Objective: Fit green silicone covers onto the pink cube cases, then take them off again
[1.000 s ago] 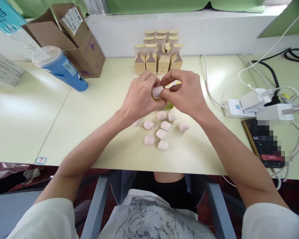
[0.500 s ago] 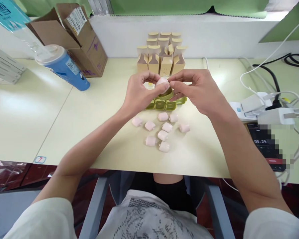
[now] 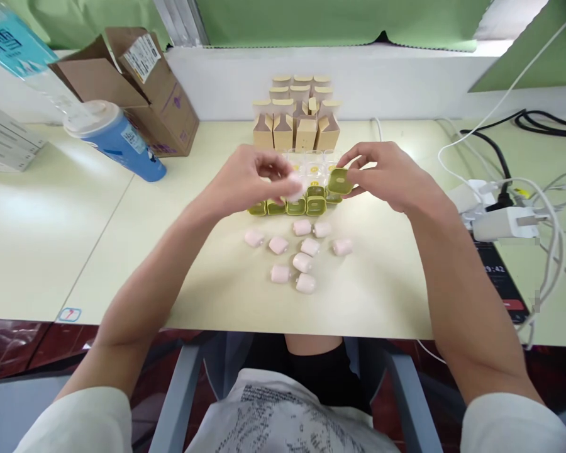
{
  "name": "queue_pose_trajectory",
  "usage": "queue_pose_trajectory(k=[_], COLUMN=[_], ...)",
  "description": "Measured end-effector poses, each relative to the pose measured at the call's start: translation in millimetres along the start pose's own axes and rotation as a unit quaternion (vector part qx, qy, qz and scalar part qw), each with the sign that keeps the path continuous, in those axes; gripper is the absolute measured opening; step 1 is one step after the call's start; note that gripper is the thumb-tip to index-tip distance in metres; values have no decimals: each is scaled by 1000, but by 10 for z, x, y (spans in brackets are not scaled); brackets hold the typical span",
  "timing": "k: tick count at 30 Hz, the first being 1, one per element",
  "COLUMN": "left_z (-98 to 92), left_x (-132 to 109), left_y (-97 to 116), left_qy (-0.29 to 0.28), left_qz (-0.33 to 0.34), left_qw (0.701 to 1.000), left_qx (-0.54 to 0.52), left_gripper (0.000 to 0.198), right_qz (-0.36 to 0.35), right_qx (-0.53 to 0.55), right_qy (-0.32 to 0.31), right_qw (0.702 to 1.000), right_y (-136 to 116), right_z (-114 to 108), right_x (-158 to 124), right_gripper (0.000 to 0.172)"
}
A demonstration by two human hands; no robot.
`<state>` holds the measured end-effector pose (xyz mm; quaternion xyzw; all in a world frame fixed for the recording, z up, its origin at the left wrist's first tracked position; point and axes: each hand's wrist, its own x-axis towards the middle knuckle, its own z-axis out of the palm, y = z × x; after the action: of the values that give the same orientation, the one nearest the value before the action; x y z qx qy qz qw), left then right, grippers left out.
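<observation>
Between its thumb and fingers my left hand (image 3: 255, 179) holds a pale pink piece (image 3: 295, 187), blurred by motion. A green square tray (image 3: 340, 181) is pinched in my right hand (image 3: 377, 173), its hollow side facing the camera. Below and between the hands, more green trays (image 3: 316, 205) stand in rows on the table. Clear plastic covers with yellow marks (image 3: 314, 168) lie just behind them. Several pink barrel-shaped pieces (image 3: 302, 262) are scattered on the table nearer to me.
Open yellow small boxes (image 3: 306, 133) stand in rows by the wall. At the left are a blue cup (image 3: 129, 145), a cardboard box (image 3: 163, 100) and white boxes (image 3: 7, 138). White chargers (image 3: 504, 223), cables and a phone (image 3: 500, 277) lie at the right.
My hands have moved apart. The pink piece has come away from the green tray, going left with my left hand, while the tray stays in my right. The camera view has shifted slightly.
</observation>
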<state>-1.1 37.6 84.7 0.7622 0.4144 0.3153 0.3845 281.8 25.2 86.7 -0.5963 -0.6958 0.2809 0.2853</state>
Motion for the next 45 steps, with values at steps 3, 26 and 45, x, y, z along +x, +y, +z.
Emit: queue_pose_trajectory(k=[3, 26, 45], left_z=[-95, -7, -327], left_x=[-45, -107, -885], left_y=[7, -4, -307], left_qy=[-143, -241, -99], left_qz=[-5, 23, -57], left_qw=[979, 916, 935], left_qx=[144, 320, 336], left_gripper=[17, 46, 25], right_qz=[74, -10, -131], right_qx=[-24, -450, -286], right_qy=[9, -94, -176], right_qw=[997, 888, 933], right_y=[29, 213, -495], right_z=[-39, 464, 380], right_x=[22, 105, -503], right_gripper=[2, 35, 34])
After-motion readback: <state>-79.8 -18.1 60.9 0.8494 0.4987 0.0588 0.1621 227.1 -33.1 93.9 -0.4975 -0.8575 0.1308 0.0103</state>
